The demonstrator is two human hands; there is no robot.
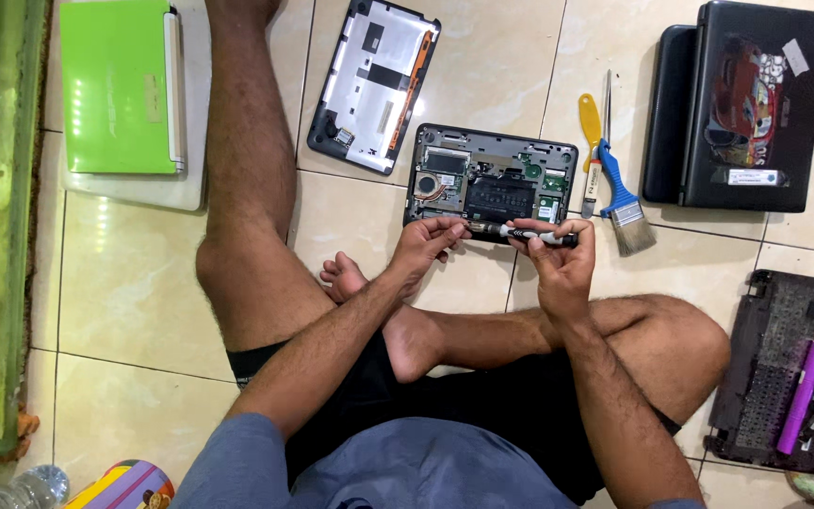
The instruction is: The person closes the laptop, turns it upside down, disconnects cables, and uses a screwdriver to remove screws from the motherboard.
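Note:
I sit on a tiled floor with an opened small laptop (490, 181) in front of me, its circuit board and fan exposed. My right hand (558, 259) grips a black and grey screwdriver (537, 235), held level just above the laptop's near edge. My left hand (429, 243) pinches the screwdriver's tip end between thumb and fingers. Both hands hover close together at that near edge.
The removed bottom cover (374, 83) lies behind the laptop. A blue-handled paintbrush (620, 196) and a yellow-handled screwdriver (593, 132) lie to its right. A black laptop (744, 104) sits far right, a green one (120, 87) far left, a dismantled chassis (793, 372) at the right. My bare legs cross in front.

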